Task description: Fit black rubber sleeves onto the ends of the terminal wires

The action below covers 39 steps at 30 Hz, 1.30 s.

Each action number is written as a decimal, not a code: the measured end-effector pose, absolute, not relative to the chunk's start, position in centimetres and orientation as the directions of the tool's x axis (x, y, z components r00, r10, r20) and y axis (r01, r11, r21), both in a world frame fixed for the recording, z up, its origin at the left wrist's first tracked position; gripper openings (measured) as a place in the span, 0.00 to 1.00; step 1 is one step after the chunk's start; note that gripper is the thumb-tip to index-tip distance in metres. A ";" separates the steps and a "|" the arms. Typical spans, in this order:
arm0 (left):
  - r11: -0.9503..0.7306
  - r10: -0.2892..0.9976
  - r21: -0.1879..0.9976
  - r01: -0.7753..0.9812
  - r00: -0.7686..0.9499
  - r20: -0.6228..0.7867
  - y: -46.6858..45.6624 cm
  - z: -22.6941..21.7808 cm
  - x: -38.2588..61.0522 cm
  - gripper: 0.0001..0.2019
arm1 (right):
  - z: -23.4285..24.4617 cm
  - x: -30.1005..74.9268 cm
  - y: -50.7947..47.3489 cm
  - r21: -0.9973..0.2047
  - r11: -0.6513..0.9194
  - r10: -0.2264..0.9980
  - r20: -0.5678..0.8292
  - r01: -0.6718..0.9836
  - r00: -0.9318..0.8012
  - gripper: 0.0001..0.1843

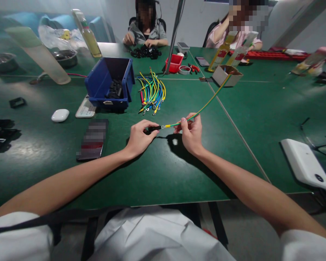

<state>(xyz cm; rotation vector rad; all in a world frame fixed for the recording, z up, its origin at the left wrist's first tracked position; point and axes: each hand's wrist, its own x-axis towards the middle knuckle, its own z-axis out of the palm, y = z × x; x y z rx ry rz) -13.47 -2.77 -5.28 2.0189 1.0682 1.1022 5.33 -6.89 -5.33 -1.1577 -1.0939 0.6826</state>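
Above the table (163,177), near the middle of its near edge, a black sleeve (154,128) is pinched by the left hand (139,137) and the green-yellow wire (206,105) by the right hand (191,135), seemingly so that sleeve and wire tip are held in line.

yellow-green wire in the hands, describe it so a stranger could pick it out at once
On the green table, right of the blue bin, a bundle of coloured wires lies flat. The yellow-green wire is nearer the person, alone and lifted, held by the left hand and right hand.
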 end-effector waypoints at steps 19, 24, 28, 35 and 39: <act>-0.535 0.839 0.768 0.352 0.333 0.431 -3.0 -5.1 -13.4 0.06 | -5.7 5.4 -7.0 -0.936 0.328 0.874 0.353 0.130 0.333 0.12; -0.540 0.834 0.765 0.351 0.342 0.432 -3.0 -5.1 -13.4 0.05 | -5.8 5.4 -7.0 -0.937 0.325 0.874 0.349 0.129 0.338 0.13; -0.537 0.836 0.765 0.355 0.347 0.426 -3.0 -5.1 -13.4 0.05 | -5.7 5.3 -7.0 -0.938 0.319 0.877 0.346 0.133 0.333 0.13; -0.557 0.822 0.754 0.348 0.356 0.444 -3.1 -5.1 -13.4 0.06 | -5.9 5.4 -7.0 -0.940 0.313 0.884 0.341 0.136 0.320 0.14; -0.572 0.813 0.740 0.354 0.366 0.453 -3.2 -5.0 -13.4 0.06 | -6.0 5.5 -6.9 -0.932 0.331 0.883 0.361 0.147 0.301 0.13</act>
